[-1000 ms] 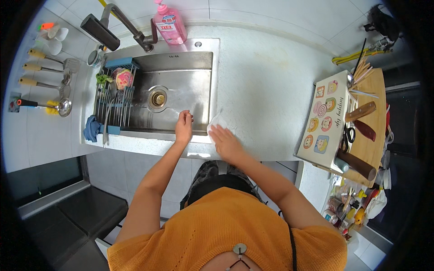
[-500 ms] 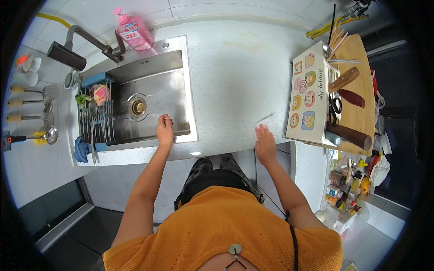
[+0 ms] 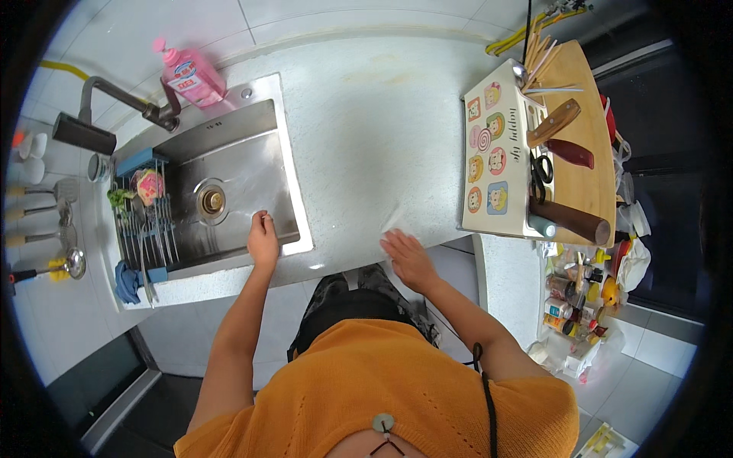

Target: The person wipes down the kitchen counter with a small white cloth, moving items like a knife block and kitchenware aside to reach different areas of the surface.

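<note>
My left hand (image 3: 263, 243) is held over the near right rim of the steel sink (image 3: 294, 214), its fingers curled closed. Whether anything lies inside those fingers is hidden. My right hand (image 3: 410, 261) is at the front edge of the pale countertop (image 3: 366, 145), fingers stretched out and the palm turned down. Just beyond its fingertips lies a thin, whitish, see-through streak (image 3: 392, 217); I cannot tell whether it is a plastic scrap or a wet smear.
A blue-grey dish rack (image 3: 156, 221) fills the sink's left end, below a dark faucet (image 3: 122, 91). Behind stands a pink pump bottle (image 3: 195, 76). At right is a knife holder (image 3: 496, 153) with knives, scissors and chopsticks. Utensils, including a ladle (image 3: 74, 263), hang at left.
The view has shifted, so the counter and sink appear further left. My right hand has swept left along the counter's front, and the whitish streak has moved left with it. My left hand stays closed.
</note>
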Demonstrator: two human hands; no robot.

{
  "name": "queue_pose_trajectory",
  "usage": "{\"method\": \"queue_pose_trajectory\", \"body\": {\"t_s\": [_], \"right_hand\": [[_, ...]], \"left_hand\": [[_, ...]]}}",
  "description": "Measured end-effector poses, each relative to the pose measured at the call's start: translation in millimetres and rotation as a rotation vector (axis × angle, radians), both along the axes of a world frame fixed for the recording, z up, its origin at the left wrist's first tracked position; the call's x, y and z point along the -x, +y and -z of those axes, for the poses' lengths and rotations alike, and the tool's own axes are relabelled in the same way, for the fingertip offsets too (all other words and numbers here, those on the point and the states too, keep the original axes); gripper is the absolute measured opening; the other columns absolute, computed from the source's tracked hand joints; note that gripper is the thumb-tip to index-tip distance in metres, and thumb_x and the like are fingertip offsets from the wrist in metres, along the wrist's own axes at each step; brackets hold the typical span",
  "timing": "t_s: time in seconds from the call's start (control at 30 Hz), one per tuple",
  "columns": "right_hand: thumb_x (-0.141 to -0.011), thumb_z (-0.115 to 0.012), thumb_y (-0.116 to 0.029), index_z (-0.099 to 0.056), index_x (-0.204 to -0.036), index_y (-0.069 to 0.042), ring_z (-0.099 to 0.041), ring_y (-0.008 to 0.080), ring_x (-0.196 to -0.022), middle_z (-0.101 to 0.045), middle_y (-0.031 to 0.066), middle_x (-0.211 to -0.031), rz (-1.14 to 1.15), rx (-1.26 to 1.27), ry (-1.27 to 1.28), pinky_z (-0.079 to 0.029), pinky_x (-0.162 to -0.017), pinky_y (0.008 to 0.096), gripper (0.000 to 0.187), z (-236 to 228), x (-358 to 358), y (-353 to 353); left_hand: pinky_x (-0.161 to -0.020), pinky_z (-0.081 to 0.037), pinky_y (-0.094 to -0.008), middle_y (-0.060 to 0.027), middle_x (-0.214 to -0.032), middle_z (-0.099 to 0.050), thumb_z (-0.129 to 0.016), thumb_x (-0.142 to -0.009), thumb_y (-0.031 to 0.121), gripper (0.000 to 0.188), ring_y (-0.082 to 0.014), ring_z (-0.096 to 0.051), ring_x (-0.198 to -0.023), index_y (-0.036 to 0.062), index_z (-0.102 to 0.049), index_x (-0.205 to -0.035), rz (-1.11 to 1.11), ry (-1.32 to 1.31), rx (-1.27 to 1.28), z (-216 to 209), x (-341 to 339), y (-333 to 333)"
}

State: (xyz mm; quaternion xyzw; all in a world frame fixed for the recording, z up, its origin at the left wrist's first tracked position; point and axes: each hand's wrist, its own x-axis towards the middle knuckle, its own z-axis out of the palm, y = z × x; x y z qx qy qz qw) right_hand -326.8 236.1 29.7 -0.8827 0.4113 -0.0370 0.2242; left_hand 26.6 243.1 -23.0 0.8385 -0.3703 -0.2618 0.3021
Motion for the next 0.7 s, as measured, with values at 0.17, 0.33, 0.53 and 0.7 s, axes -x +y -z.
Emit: {"method": "queue_pose_trajectory", "body": {"t_s": [0.17,0.33,0.53,0.7], "right_hand": [[-0.086,-0.044,-0.014,-0.035,-0.136,-0.007,-0.025,0.0356,-0.133,-0.028,0.0166,-0.144,0.372,0.085,0.069,-0.022,-0.107,0.0488,0.051,8,34,-4],[-0.086,-0.045,-0.015,-0.031,-0.139,-0.009,-0.021,0.0372,-0.134,-0.023,0.0162,-0.146,0.383,0.122,0.068,-0.019,-0.107,0.0505,0.055,7,27,-32],[-0.086,-0.047,-0.018,-0.036,-0.137,-0.012,-0.025,0.0322,-0.134,-0.029,0.0113,-0.145,0.33,0.15,0.054,-0.022,-0.107,0.0494,0.052,6,-9,-112],[-0.087,-0.047,-0.019,-0.036,-0.137,-0.013,-0.025,0.0311,-0.134,-0.028,0.01,-0.146,0.372,0.193,0.051,-0.021,-0.107,0.0483,0.051,18,-33,-184]], "left_hand": [[-0.075,-0.046,-0.0377,-0.0131,-0.091,-0.064,-0.044,-0.092,0.029,0.03,-0.03,-0.061,-0.082,0.0084,-0.054,-0.112,0.021,0.028,0.023,1,3,-2],[-0.078,-0.045,-0.0373,-0.0167,-0.097,-0.062,-0.045,-0.092,0.023,0.032,-0.03,-0.06,-0.086,0.0008,-0.05,-0.115,-0.047,0.089,0.196,-10,12,-39],[-0.098,-0.032,-0.0426,-0.0222,-0.12,-0.047,-0.048,-0.089,0.014,0.037,-0.0368,-0.042,-0.113,-0.0059,-0.043,-0.12,0.084,-0.222,0.44,-21,28,-122],[-0.1,-0.031,-0.0451,-0.0235,-0.122,-0.044,-0.053,-0.086,0.012,0.041,-0.0383,-0.039,-0.116,-0.0058,-0.042,-0.121,0.174,-0.388,0.496,-27,25,-181]]}}
